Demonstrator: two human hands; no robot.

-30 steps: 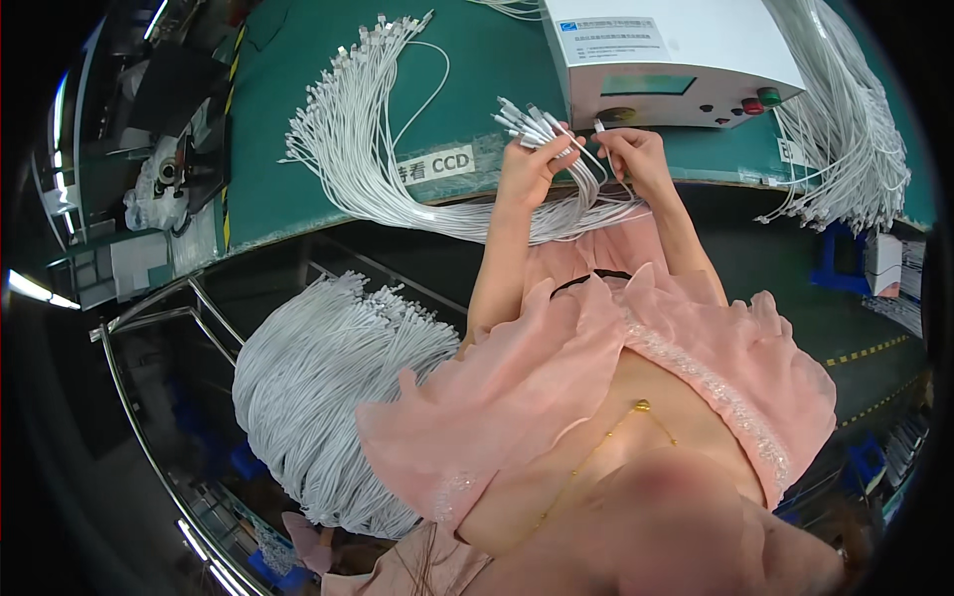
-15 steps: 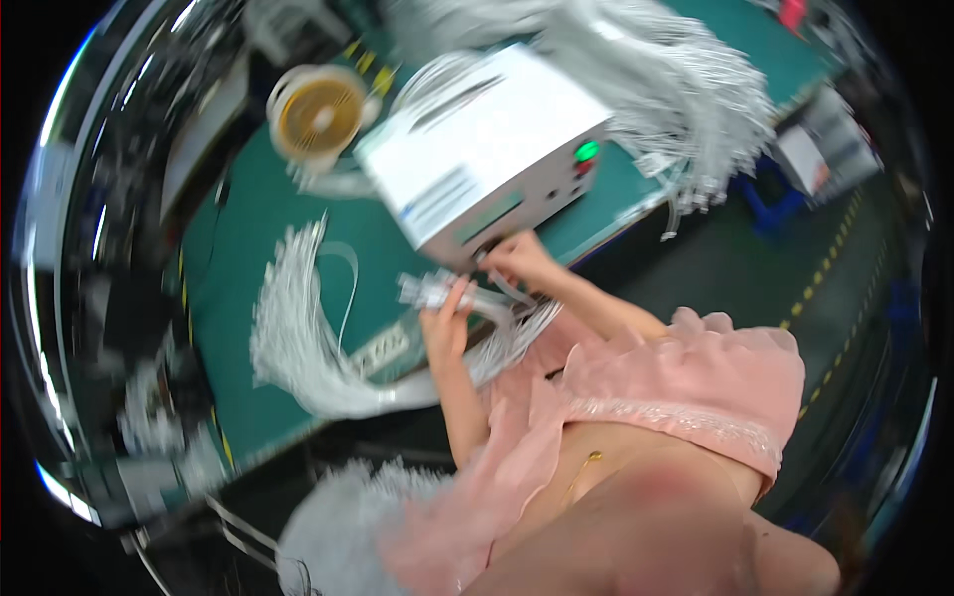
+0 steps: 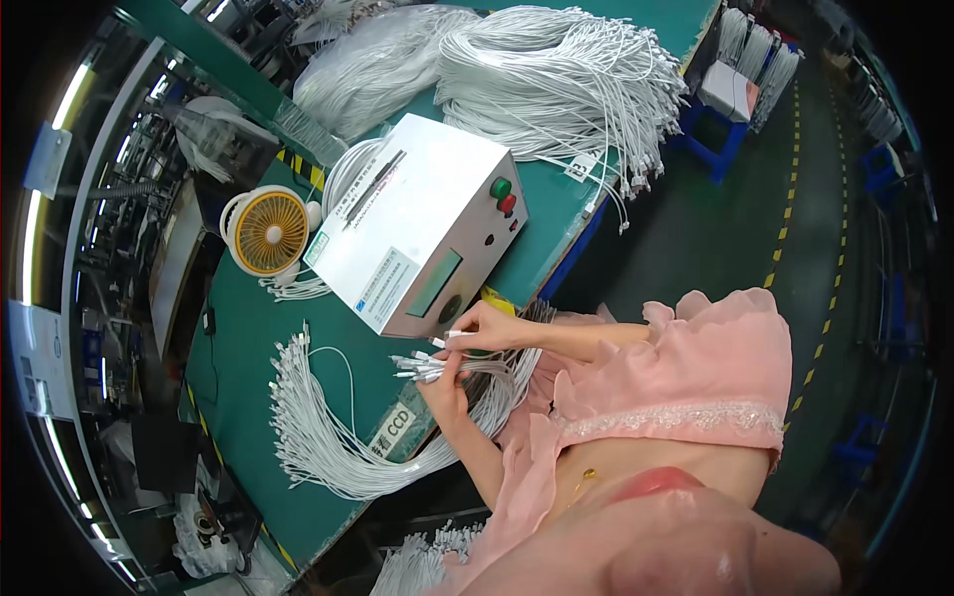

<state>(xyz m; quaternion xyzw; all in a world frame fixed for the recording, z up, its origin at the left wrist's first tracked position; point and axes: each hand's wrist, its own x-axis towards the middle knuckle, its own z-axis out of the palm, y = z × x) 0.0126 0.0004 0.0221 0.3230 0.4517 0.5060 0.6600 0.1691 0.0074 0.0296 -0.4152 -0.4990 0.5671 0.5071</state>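
Observation:
My left hand (image 3: 444, 395) is closed round a bunch of white cables, whose connector ends (image 3: 417, 367) stick out past the fingers. Just above it, my right hand (image 3: 487, 329) pinches the white plug of a cable (image 3: 456, 340). The two hands nearly meet in front of a white box-shaped tester (image 3: 429, 214). On its front are a small screen (image 3: 434, 283), a round socket area (image 3: 450, 308), and green and red buttons (image 3: 504, 195). The held cables run down over the table edge by my lap.
A large fanned bundle of white cables (image 3: 333, 462) lies left of my hands, beside a labelled strip (image 3: 395, 429). More cable heaps (image 3: 556, 84) cover the table's far end. A yellow-and-white fan (image 3: 270, 232) stands left of the tester. Blue stools (image 3: 717, 139) stand on the floor at right.
My right hand has come away from the tester's front socket to beside my left hand, with a plug in its fingers. The green button's light has gone off. The whole view has shifted.

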